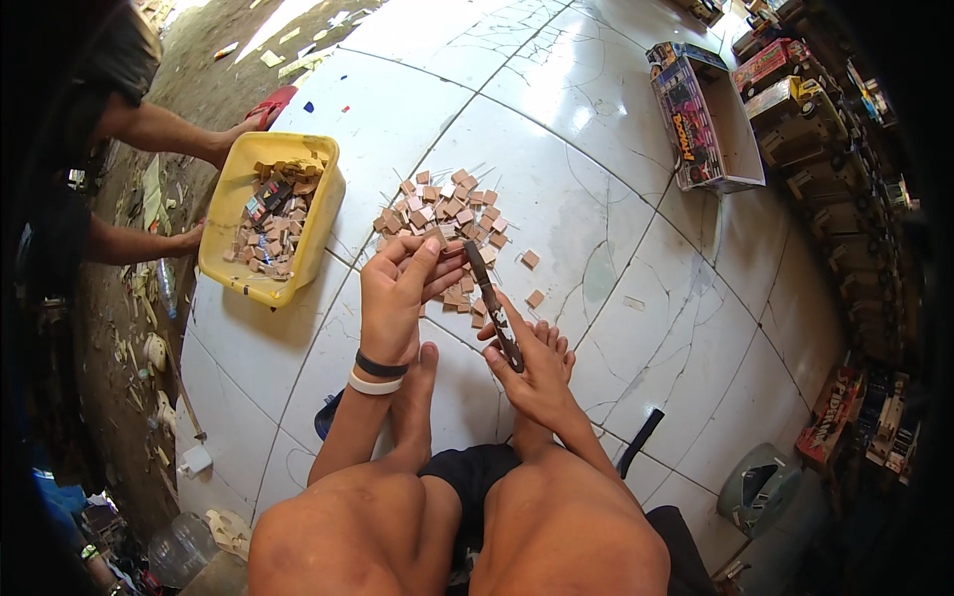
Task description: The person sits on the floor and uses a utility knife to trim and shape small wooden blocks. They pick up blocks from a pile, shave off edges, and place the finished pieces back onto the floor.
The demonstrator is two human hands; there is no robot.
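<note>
My left hand (396, 298) pinches a small brown wooden block (437, 236) between thumb and fingers. Dark metal pliers (483, 281) are gripped in my right hand (540, 372), their head close against the fingertips of my left hand. Whether the jaws touch the block I cannot tell. Just beyond both hands a heap of small square wooden blocks (460, 204) lies on the white tiles, thin wire-like pins sticking out of some. Two loose blocks (531, 259) sit to the right of the heap.
At left, another person's hands (231, 142) hold a yellow tub (333, 189) containing more blocks and scraps. An open printed box (686, 129) stands at far right, beside rows of toy trucks (785, 99). A grey-green container (755, 492) is at lower right. My bare feet flank the work.
</note>
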